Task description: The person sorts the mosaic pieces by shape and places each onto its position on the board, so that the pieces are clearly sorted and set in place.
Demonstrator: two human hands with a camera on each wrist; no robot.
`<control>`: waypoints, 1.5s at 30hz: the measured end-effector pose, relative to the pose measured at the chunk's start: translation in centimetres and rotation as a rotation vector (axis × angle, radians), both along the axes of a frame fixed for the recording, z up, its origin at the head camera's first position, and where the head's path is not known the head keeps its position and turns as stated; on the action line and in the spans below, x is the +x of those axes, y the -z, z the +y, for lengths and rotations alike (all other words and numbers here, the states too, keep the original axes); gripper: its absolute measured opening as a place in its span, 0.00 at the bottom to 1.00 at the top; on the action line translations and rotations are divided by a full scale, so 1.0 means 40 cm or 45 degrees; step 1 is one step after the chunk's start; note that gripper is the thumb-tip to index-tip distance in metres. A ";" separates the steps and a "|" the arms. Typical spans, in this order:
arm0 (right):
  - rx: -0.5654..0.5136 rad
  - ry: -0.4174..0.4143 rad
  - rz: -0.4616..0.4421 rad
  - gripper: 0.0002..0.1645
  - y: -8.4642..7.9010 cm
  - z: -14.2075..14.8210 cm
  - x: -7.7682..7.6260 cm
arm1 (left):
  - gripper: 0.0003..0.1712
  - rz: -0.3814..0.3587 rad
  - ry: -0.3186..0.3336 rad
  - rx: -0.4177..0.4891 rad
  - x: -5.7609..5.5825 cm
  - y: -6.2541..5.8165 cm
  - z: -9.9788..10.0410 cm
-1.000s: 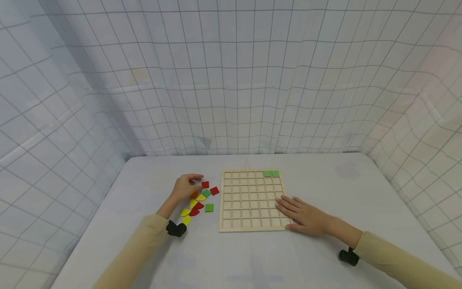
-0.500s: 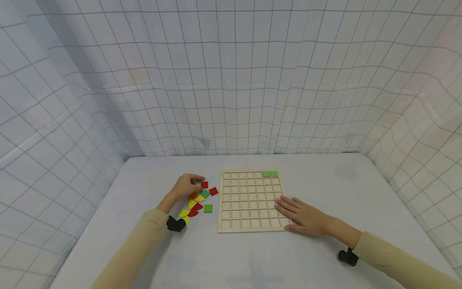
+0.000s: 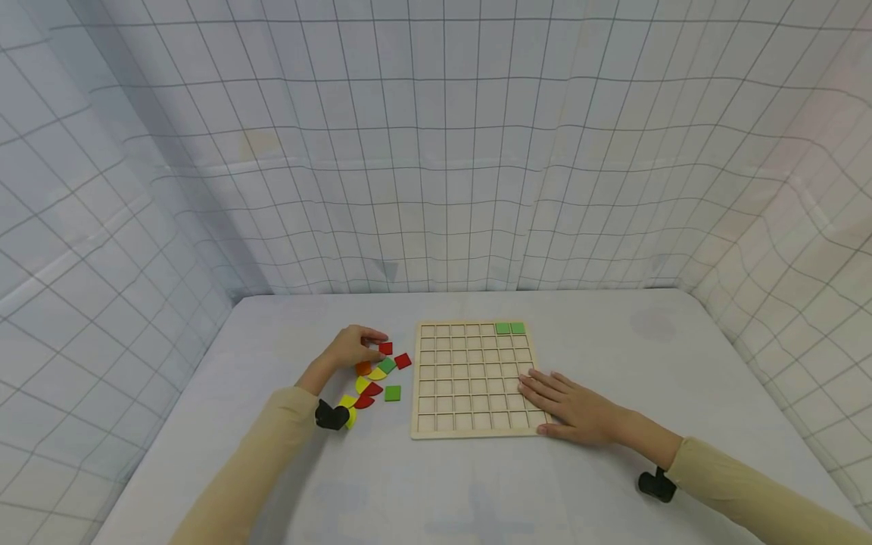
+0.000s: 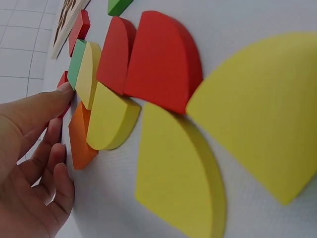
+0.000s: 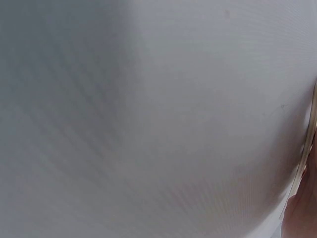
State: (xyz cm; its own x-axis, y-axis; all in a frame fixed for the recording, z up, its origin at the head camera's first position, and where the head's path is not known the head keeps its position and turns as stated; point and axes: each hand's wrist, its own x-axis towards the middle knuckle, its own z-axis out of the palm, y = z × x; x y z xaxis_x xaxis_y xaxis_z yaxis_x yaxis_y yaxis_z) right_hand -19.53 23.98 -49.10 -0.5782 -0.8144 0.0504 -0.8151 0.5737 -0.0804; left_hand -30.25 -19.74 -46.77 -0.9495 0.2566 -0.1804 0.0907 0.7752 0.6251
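My left hand (image 3: 350, 346) is at the far end of a group of coloured tiles, thumb and index finger around a red square tile (image 3: 386, 348) lying on the table. In the left wrist view the thumb (image 4: 54, 101) crosses this tile, its tip beside a green tile (image 4: 75, 64). An orange tile (image 4: 81, 139) lies under the hand's near side. My right hand (image 3: 579, 412) lies flat, fingers spread, on the right edge of a wooden grid board (image 3: 470, 434). Two green square tiles (image 3: 510, 328) sit in the board's far right cells.
Yellow quarter-round tiles (image 4: 173, 168) and red quarter-round tiles (image 4: 161, 62) lie near the left wrist. A second red square tile (image 3: 403, 361) and a loose green square tile (image 3: 393, 393) lie left of the board. White gridded curtains (image 3: 443, 189) surround the table.
My left hand has shifted slightly to the right, bringing thumb and index finger around the red square tile. My right hand has stayed on the board. The head view has shifted slightly.
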 end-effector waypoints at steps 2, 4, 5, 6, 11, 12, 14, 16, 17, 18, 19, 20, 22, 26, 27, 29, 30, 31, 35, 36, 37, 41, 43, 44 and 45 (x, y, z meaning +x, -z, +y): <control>-0.001 -0.002 -0.001 0.40 0.001 0.000 0.000 | 0.22 0.005 0.003 -0.001 0.002 -0.002 0.000; -0.003 -0.004 -0.004 0.40 0.000 -0.001 0.000 | 0.21 0.019 0.010 -0.001 0.004 -0.003 0.000; -0.005 -0.005 -0.005 0.40 0.000 -0.001 0.000 | 0.21 0.026 0.012 0.000 0.005 -0.003 0.000; -0.006 -0.006 -0.005 0.40 0.000 -0.001 0.000 | 0.21 0.033 0.013 0.002 0.005 -0.003 -0.001; -0.003 -0.008 0.001 0.40 0.000 -0.002 -0.001 | 0.20 0.073 0.034 -0.003 0.002 0.002 -0.006; -0.004 -0.008 0.002 0.40 0.000 -0.002 -0.001 | 0.20 0.079 0.039 -0.005 0.001 0.002 -0.007; -0.001 -0.008 0.005 0.40 0.001 -0.002 -0.001 | 0.20 0.090 0.043 -0.014 0.001 0.001 -0.007; 0.000 -0.008 0.007 0.40 0.002 -0.001 -0.001 | 0.20 0.099 0.043 -0.024 0.002 -0.002 -0.008; 0.002 -0.009 0.010 0.41 0.001 0.000 -0.001 | 0.20 0.102 0.043 -0.030 0.002 -0.003 -0.008; 0.006 -0.010 0.013 0.41 0.002 0.000 -0.001 | 0.20 0.102 0.045 -0.036 0.003 -0.004 -0.007; 0.009 -0.011 0.017 0.41 0.002 0.001 -0.001 | 0.20 0.100 0.041 -0.040 0.004 -0.004 -0.006; 0.012 -0.013 0.022 0.41 0.002 0.001 -0.001 | 0.20 0.097 0.039 -0.044 0.004 -0.005 -0.005; 0.014 -0.012 0.030 0.41 0.003 0.002 -0.001 | 0.20 0.094 0.036 -0.052 0.005 -0.005 -0.004; 0.012 -0.003 0.029 0.41 0.007 0.003 -0.003 | 0.21 0.095 0.008 -0.056 0.008 -0.009 0.000; 0.010 -0.001 0.022 0.41 0.008 0.003 -0.003 | 0.21 0.100 0.001 -0.058 0.008 -0.010 0.001; 0.004 -0.002 0.012 0.41 0.011 0.004 -0.003 | 0.21 0.105 -0.007 -0.060 0.007 -0.010 0.004; 0.002 -0.002 0.005 0.41 0.012 0.004 -0.002 | 0.21 0.109 -0.005 -0.066 0.006 -0.009 0.006; 0.002 -0.002 0.003 0.41 0.012 0.004 -0.002 | 0.21 0.111 -0.005 -0.067 0.005 -0.008 0.008; 0.000 -0.001 0.008 0.41 0.012 0.005 0.000 | 0.22 0.138 0.005 -0.059 0.001 -0.006 0.019; 0.000 0.000 0.010 0.41 0.012 0.005 0.000 | 0.22 0.147 0.006 -0.055 0.001 -0.006 0.022; -0.003 0.000 0.013 0.41 0.011 0.005 0.000 | 0.22 0.155 0.005 -0.047 0.000 -0.007 0.024; -0.012 -0.007 0.021 0.41 0.009 0.004 -0.001 | 0.22 0.179 -0.012 -0.045 0.000 -0.006 0.034; -0.015 -0.011 0.026 0.40 0.008 0.003 -0.002 | 0.23 0.187 -0.029 -0.044 0.000 -0.004 0.038; -0.012 -0.012 0.026 0.40 0.007 0.003 -0.001 | 0.23 0.195 -0.036 -0.044 -0.001 -0.003 0.040; -0.009 -0.012 0.026 0.40 0.006 0.002 -0.001 | 0.23 0.204 -0.038 -0.043 -0.001 -0.002 0.043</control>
